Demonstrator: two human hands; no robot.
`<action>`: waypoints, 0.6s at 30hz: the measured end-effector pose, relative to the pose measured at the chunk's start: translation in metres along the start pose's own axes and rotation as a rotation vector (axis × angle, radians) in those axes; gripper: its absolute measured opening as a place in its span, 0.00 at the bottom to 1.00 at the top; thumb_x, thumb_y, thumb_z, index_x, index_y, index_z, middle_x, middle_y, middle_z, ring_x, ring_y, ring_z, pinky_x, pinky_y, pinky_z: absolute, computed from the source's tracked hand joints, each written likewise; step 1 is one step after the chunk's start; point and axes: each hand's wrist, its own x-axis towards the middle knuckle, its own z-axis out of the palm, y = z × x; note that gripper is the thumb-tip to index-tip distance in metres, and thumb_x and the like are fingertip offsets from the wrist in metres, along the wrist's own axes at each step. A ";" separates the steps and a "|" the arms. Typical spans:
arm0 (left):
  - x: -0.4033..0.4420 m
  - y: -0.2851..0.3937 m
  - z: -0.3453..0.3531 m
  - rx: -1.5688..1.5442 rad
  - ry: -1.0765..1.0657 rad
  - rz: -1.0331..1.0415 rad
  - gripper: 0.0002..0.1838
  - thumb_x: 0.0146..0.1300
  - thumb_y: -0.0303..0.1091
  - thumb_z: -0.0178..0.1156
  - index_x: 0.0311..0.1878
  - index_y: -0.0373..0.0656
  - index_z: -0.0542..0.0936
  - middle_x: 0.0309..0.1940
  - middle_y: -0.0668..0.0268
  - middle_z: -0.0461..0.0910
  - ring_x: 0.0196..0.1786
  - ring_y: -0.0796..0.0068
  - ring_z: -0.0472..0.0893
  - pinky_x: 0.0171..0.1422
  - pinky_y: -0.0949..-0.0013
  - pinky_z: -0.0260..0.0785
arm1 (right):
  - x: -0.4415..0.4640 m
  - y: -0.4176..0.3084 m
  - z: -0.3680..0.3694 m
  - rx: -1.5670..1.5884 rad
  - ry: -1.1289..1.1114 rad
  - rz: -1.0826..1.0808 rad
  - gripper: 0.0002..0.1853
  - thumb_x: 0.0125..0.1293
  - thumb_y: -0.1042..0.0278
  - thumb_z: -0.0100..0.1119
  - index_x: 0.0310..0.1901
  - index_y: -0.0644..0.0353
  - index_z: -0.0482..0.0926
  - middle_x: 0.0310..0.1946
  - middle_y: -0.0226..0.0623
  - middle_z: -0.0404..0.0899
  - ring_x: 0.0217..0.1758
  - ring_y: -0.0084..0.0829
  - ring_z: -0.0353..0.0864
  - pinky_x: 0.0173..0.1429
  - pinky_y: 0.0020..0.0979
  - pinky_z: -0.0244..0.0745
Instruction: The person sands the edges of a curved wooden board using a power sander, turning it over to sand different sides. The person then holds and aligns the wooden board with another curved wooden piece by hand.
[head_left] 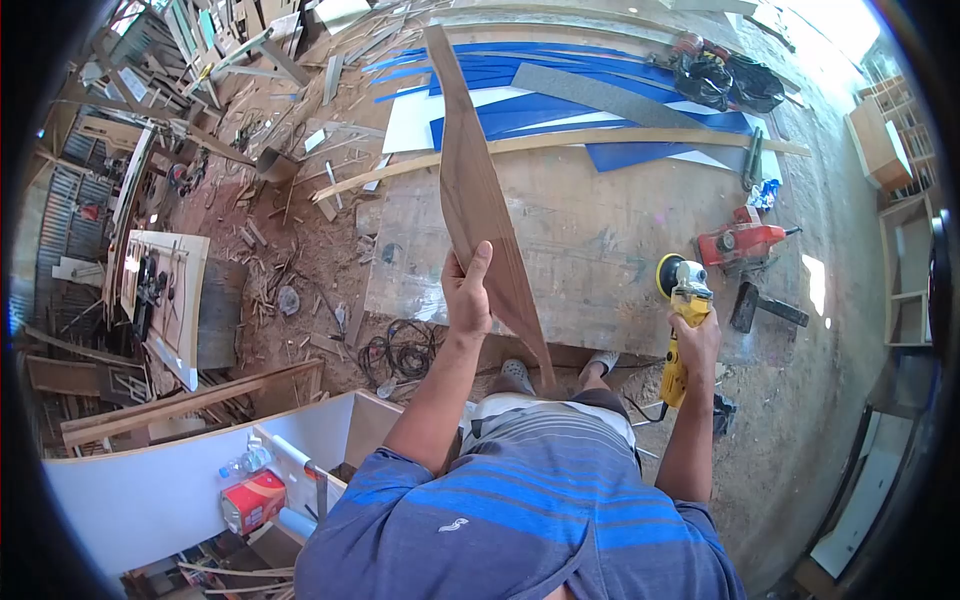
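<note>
A long, dark brown wooden board (pixel 478 190) with curved, tapering ends is raised upright above the worktable. My left hand (pixel 468 292) grips its lower part, thumb across the face and fingers behind the edge. On the right, my right hand (pixel 696 340) is wrapped round the body of a yellow angle grinder (pixel 690 300). Its round yellow-rimmed disc points left and stays apart from the board. Close by on the table are a red power tool (pixel 738 243), which looks like a planer, and a black-headed hammer (pixel 765 308).
Beneath the board is a plywood worktable (pixel 590 240). Blue and white sheets (pixel 520 112) and a long pale wood strip (pixel 600 138) cover its far side. Black bags (pixel 725 80) sit beyond. Coiled cable (pixel 398 352) and wood scraps litter the floor at left. A white cabinet panel (pixel 150 490) stands lower left.
</note>
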 end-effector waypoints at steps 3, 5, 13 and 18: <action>-0.006 -0.010 0.006 -0.029 0.131 0.018 0.19 0.81 0.40 0.66 0.66 0.40 0.78 0.59 0.65 0.83 0.61 0.78 0.79 0.70 0.67 0.71 | 0.004 0.002 0.004 0.015 -0.003 -0.036 0.31 0.59 0.55 0.79 0.57 0.68 0.81 0.45 0.50 0.91 0.49 0.45 0.93 0.57 0.43 0.84; -0.012 -0.021 0.010 -0.051 0.266 0.013 0.21 0.82 0.41 0.63 0.69 0.40 0.76 0.62 0.63 0.81 0.64 0.75 0.78 0.72 0.65 0.70 | 0.007 0.007 0.006 0.010 -0.002 -0.052 0.31 0.59 0.55 0.79 0.56 0.70 0.80 0.45 0.52 0.91 0.50 0.47 0.93 0.57 0.44 0.84; -0.036 -0.105 0.003 0.307 0.558 -0.205 0.31 0.77 0.41 0.67 0.70 0.30 0.67 0.64 0.53 0.77 0.66 0.62 0.78 0.74 0.59 0.69 | 0.012 0.019 0.002 -0.008 0.009 -0.030 0.32 0.58 0.54 0.79 0.57 0.70 0.81 0.46 0.52 0.91 0.52 0.47 0.93 0.59 0.44 0.83; -0.021 -0.152 0.002 0.525 0.578 -0.295 0.34 0.64 0.41 0.82 0.59 0.31 0.71 0.55 0.54 0.78 0.57 0.60 0.81 0.67 0.58 0.74 | 0.009 0.014 -0.003 -0.031 0.014 -0.018 0.31 0.58 0.55 0.80 0.56 0.69 0.81 0.47 0.52 0.92 0.52 0.47 0.93 0.60 0.44 0.83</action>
